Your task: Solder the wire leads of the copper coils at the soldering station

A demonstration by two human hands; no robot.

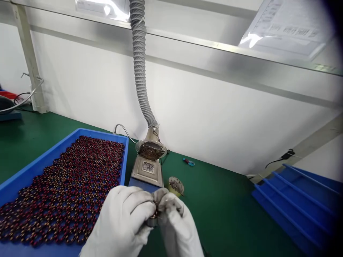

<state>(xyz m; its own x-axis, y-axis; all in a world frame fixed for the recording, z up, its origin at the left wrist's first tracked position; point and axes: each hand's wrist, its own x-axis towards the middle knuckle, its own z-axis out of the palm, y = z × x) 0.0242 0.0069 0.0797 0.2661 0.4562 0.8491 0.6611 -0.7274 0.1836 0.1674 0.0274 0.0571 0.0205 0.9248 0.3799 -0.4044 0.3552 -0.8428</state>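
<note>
Both my hands wear white gloves with grey-stained fingertips, and they meet low in the middle of the head view. My left hand is closed, its thumb and fingers pinching a small ring-shaped coil. Grey metal and copper-coloured bits of the coil show between the fingers. Close against it, my right hand has its fingers bent and pressed together at the coil's right side. The fingertips cover most of the coil, so its far side is hidden.
At left, a blue tray holds rows of dark ring coils. Behind my hands stands a metal box under a ducted fume hood. Nearby are a round tin and small blue-handled cutters. Blue trays lean at right.
</note>
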